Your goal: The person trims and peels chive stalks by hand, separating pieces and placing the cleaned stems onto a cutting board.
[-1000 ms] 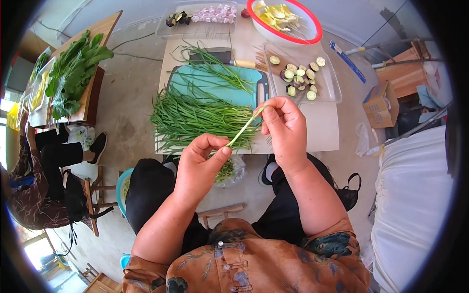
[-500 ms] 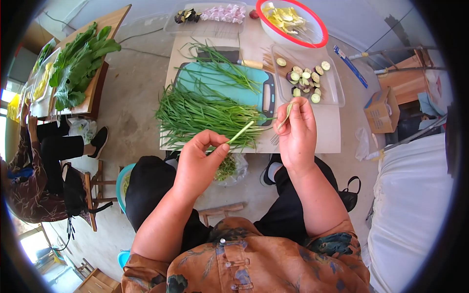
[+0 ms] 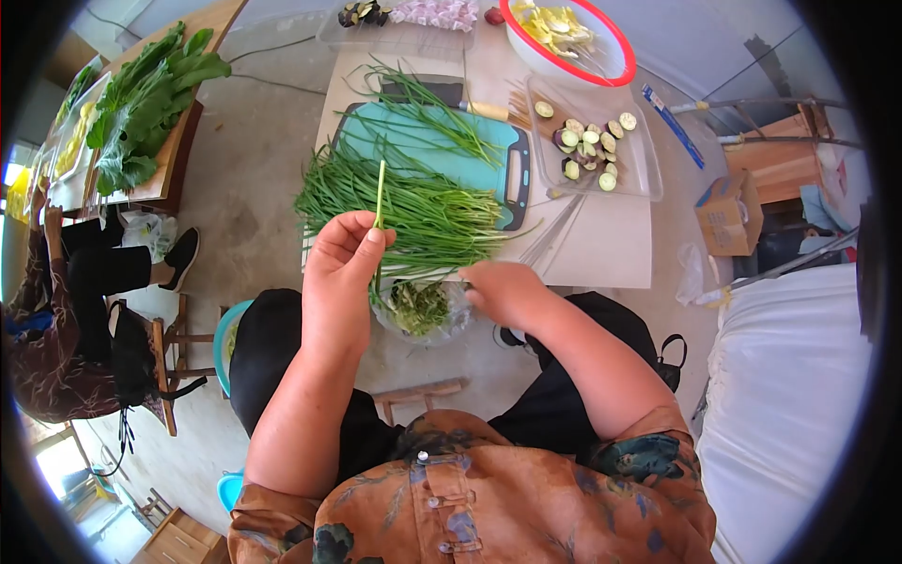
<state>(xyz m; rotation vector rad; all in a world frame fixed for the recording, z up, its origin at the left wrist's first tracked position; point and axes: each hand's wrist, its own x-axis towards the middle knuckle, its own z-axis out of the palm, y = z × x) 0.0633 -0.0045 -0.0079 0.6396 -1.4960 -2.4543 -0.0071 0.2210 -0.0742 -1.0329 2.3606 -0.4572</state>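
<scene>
1 bag (image 3: 459, 308) of greens (image 3: 420, 307), 1 tray (image 3: 635, 177) of sliced eggplant (image 3: 590, 137); left hand (image 3: 342, 261) pinching 1 stalk (image 3: 381, 193) aloft, right hand (image 3: 503, 289) near bag, grip unclear

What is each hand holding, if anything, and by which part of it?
The left hand pinches a stalk just below its pale end, which points up. The right hand is blurred; whether it holds anything cannot be told.

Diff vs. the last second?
Right hand let go of the stem's end, dropped lower in view to near the bag of trimmings; too blurred to tell if it holds anything. Left hand shifted left, still pinching the stem. Cutting board, eggplant pieces unchanged.
</scene>
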